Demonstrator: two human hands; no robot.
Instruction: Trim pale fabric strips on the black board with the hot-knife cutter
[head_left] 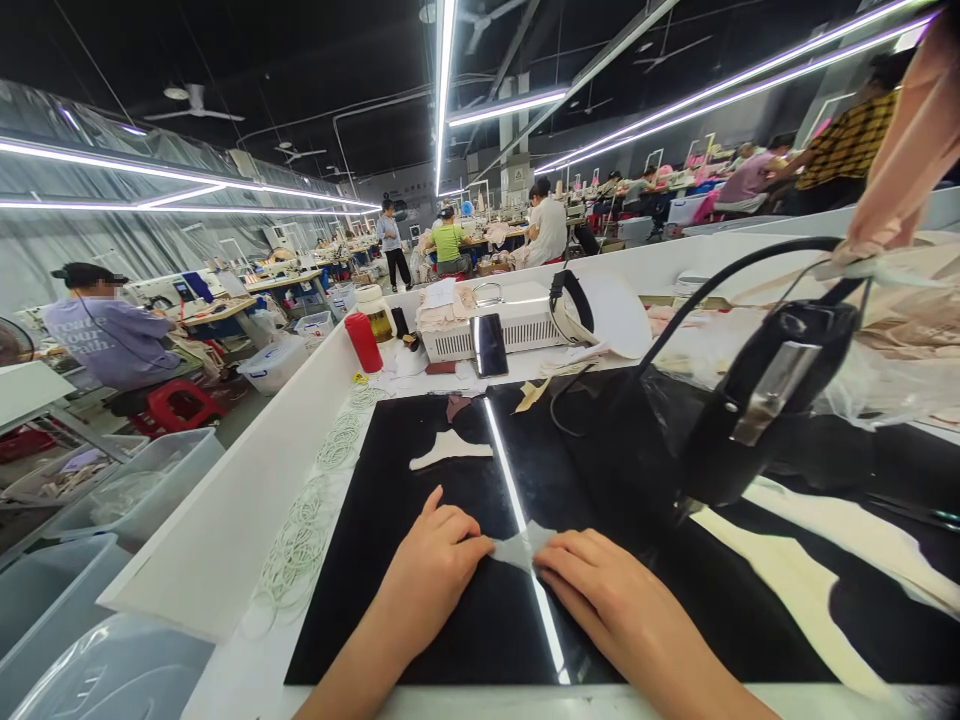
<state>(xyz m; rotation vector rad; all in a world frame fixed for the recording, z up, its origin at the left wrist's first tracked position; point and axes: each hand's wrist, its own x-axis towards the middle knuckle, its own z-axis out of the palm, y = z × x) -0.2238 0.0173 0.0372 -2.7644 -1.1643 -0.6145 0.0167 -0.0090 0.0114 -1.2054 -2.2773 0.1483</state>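
My left hand (439, 560) and my right hand (600, 585) rest on a glossy black work mat (480, 620), close together near its front edge. Both pinch a small pale grey piece of material (523, 547) that lies between their fingertips. The left fingers are curled onto its left edge, the right fingers onto its right edge. A cream cut piece (450, 450) lies flat on the mat farther away. Just right of my right hand a black hand tool with a metal plate (765, 400) hangs over the mat, its cable arching upward.
Rubber bands (307, 520) are strewn along the white table's left side. A red bottle (364, 342), a white box (517, 325) and a phone (491, 345) stand at the back. Large cream pieces (817, 580) lie at right. Clear bins (112, 500) sit on the floor at left; other people work at distant tables.
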